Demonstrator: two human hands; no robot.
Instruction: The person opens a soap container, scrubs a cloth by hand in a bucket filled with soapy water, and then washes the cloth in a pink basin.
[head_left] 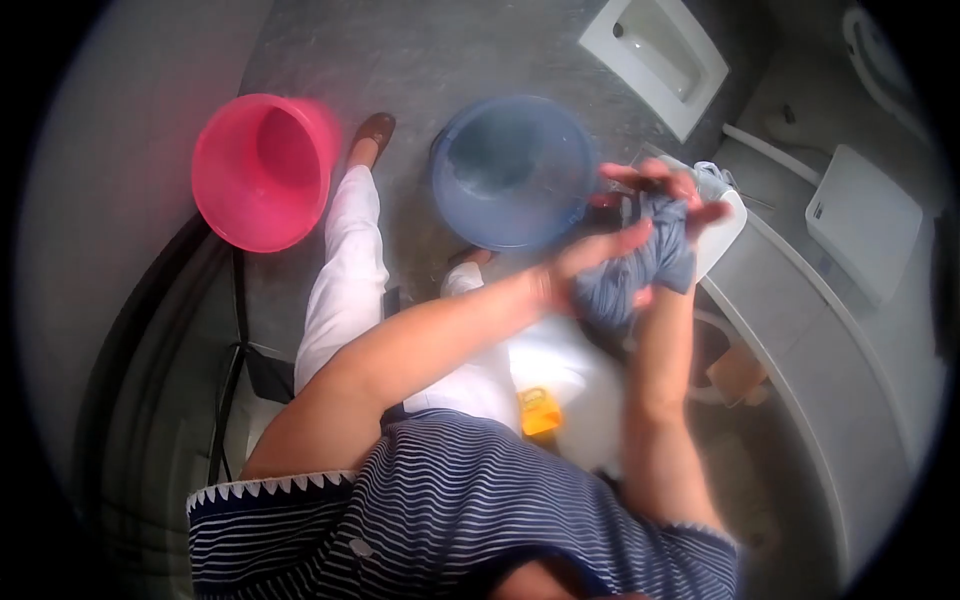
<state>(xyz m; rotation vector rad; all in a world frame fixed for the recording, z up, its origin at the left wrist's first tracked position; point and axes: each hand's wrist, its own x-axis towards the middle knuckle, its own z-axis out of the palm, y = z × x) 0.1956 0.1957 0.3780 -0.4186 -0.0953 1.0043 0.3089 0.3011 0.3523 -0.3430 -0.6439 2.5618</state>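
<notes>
A bunched grey-blue cloth (640,262) is held up between both hands, right of the blue basin. My left hand (598,258) presses against its left side, thumb and fingers around the folds. Behind and above the cloth is my right hand (668,188), its fingers partly spread and blurred, with the cloth in its grasp. The round blue basin (515,172) sits on the floor and looks darker inside at the upper left. At its left stands a pink bucket (262,175), open side up.
A white squat toilet (660,62) is at the upper right. More grey cloth (712,178) lies on a white surface (722,235) beside my right hand. A yellow object (540,411) is near my lap. My brown shoe (376,130) is between bucket and basin. A white panel (862,225) is far right.
</notes>
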